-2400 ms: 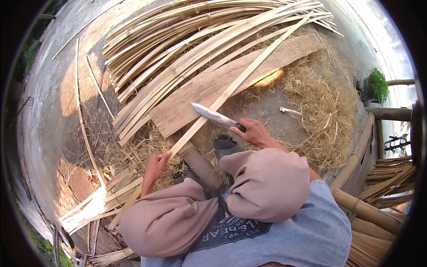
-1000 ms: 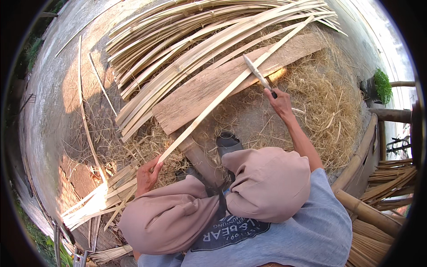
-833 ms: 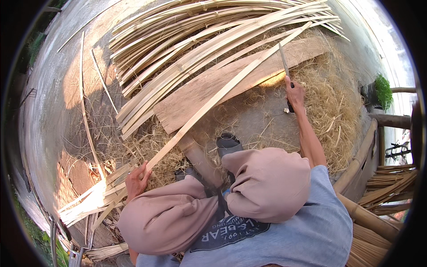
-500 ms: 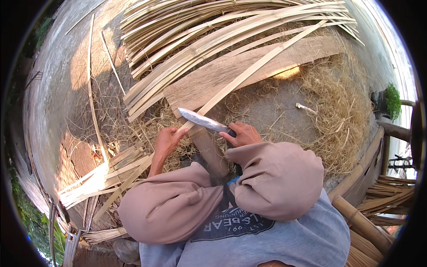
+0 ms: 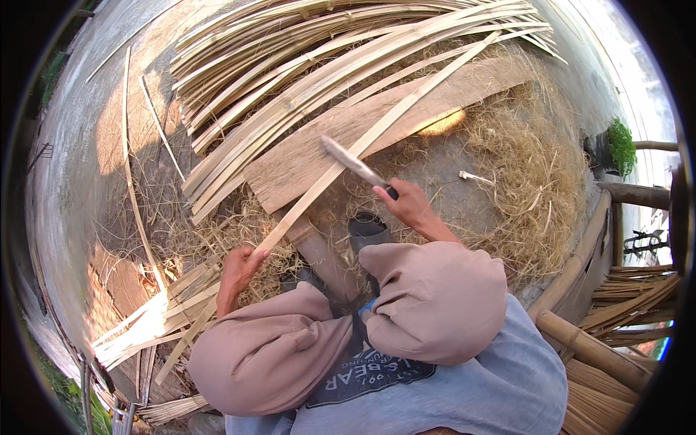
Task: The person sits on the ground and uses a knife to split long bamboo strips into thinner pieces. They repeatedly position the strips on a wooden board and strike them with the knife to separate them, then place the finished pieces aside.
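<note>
A long pale bamboo strip [image 5: 303,205] runs slantwise from beside my left knee up to the far right. My left hand [image 5: 239,271] is closed around its near part. In my right hand [image 5: 408,204] is the dark handle of a knife [image 5: 354,161], gripped in closed fingers. Its broad blade, slightly blurred, lies across the strip and points to the far left. Under the strip is a wide wooden plank [image 5: 312,156]. A narrower board [image 5: 319,250] slopes from the plank's near end toward my legs.
Many split bamboo strips [image 5: 290,80] are stacked beyond the plank. Curly shavings [image 5: 518,167] heap on the right. More cut strips [image 5: 156,319] lie at my left. A bamboo pole frame [image 5: 580,348] and strip bundles stand at the right; a green plant [image 5: 620,147] is farther off.
My right hand has carried the knife away from me along the strip. My left hand has drawn back toward the lower left, still holding the strip. The whole view has shifted slightly.
</note>
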Available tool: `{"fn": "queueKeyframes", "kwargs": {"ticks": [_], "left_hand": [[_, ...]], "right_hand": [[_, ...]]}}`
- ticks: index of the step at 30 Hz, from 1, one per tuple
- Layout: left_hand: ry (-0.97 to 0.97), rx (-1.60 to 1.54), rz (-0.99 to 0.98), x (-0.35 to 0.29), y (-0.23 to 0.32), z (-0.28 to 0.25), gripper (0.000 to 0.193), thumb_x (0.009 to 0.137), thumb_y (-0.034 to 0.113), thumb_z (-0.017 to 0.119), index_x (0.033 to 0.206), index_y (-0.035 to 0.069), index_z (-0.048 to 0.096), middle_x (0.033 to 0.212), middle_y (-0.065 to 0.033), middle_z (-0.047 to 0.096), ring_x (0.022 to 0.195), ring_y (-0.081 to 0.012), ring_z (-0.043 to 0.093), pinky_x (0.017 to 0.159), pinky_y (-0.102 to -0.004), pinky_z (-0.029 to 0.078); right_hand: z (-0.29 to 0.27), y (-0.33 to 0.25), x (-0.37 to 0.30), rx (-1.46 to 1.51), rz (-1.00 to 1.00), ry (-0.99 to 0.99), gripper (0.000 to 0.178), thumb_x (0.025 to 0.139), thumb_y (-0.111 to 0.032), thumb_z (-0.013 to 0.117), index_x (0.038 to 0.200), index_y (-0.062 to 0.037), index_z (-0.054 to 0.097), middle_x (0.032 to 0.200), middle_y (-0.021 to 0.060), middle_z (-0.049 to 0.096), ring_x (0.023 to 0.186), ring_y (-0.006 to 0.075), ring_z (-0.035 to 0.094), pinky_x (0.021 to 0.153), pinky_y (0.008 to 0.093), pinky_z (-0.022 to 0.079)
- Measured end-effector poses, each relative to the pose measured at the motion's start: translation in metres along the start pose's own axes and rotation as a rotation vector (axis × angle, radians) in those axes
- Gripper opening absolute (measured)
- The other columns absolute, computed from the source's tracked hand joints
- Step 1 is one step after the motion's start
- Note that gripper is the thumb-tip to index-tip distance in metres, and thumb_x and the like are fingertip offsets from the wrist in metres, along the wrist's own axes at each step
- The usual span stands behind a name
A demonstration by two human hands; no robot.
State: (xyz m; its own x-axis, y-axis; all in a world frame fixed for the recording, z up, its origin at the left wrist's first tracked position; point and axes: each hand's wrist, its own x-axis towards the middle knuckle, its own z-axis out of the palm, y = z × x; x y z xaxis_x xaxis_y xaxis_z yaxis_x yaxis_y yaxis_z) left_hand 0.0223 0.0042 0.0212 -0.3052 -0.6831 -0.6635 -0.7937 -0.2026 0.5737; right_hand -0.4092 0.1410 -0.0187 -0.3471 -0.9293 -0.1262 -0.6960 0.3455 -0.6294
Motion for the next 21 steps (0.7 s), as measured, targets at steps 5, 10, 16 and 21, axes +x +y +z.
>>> {"fn": "queueKeyframes", "kwargs": {"ticks": [5, 10, 16, 21], "left_hand": [[-0.004, -0.103, -0.020, -0.026, -0.016, -0.006, 0.042, 0.094, 0.038, 0.078, 0.076, 0.002, 0.069, 0.063, 0.0029, 0.058, 0.056, -0.0065, 0.046, 0.051, -0.0284, 0.034], [-0.003, -0.069, -0.081, -0.033, -0.047, -0.022, 0.040, 0.096, 0.036, 0.077, 0.075, 0.004, 0.067, 0.062, 0.0036, 0.057, 0.056, -0.0058, 0.044, 0.050, -0.0280, 0.032], [-0.104, -0.101, -0.086, -0.030, -0.049, -0.042, 0.041, 0.096, 0.038, 0.077, 0.073, 0.005, 0.067, 0.060, 0.0039, 0.055, 0.054, -0.0057, 0.044, 0.049, -0.0285, 0.032], [-0.052, -0.042, -0.017, -0.005, -0.048, -0.043, 0.045, 0.094, 0.042, 0.079, 0.071, 0.004, 0.068, 0.059, 0.0026, 0.056, 0.052, -0.0072, 0.046, 0.047, -0.0284, 0.034]], "right_hand": [[-0.076, 0.050, 0.054, -0.112, 0.255, 0.236, 0.065, 0.099, -0.059, 0.062, 0.073, 0.0001, 0.064, 0.061, 0.0212, 0.062, 0.061, 0.0411, 0.065, 0.060, 0.0492, 0.049], [-0.014, 0.021, 0.009, -0.185, -0.302, 0.078, 0.062, 0.099, -0.057, 0.062, 0.074, -0.0006, 0.056, 0.065, 0.0205, 0.064, 0.065, 0.0424, 0.067, 0.062, 0.0513, 0.052], [-0.097, 0.084, 0.056, 0.076, 0.385, 0.340, 0.063, 0.100, -0.057, 0.061, 0.074, 0.0007, 0.058, 0.066, 0.0225, 0.062, 0.064, 0.0391, 0.063, 0.062, 0.0489, 0.049], [-0.031, 0.028, 0.033, -0.180, -0.119, 0.204, 0.062, 0.100, -0.056, 0.062, 0.078, 0.0018, 0.061, 0.071, 0.0245, 0.063, 0.068, 0.0438, 0.062, 0.064, 0.0498, 0.047]]}}
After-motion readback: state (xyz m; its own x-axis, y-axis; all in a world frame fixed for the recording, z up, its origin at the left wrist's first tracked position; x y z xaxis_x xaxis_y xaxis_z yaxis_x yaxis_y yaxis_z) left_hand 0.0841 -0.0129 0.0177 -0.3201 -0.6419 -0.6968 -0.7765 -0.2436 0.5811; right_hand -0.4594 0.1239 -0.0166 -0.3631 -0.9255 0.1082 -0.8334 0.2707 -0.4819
